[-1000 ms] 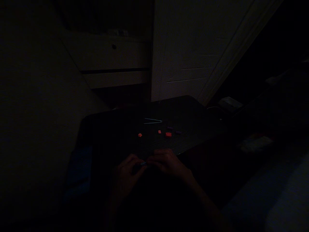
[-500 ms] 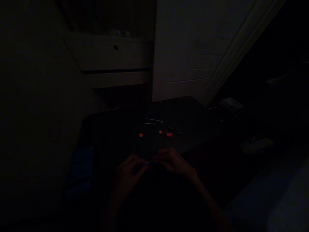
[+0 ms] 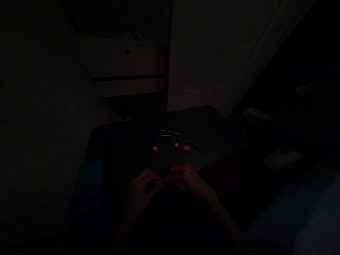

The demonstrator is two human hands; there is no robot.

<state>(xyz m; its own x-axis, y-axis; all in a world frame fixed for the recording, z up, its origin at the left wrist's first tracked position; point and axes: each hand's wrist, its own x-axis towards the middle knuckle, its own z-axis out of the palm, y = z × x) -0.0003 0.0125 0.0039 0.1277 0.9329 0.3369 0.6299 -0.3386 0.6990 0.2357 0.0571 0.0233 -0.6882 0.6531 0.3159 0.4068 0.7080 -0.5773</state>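
Observation:
The room is very dark. My left hand and my right hand meet at the near edge of a dark table, fingers pinched together on a tiny pale piece between them. Beyond my hands lie three small red pieces: one at the left, a tiny one and a larger one. Two dim purple pieces lie to the right of them. A thin pair of tweezers rests farther back.
A pale cabinet with a drawer knob and a white door stand behind the table. Something blue hangs at the table's left side. Dim pale objects lie to the right.
My hands stay together on the tiny piece with only slight shifts; the right hand has dipped a little. The pieces on the table have not moved.

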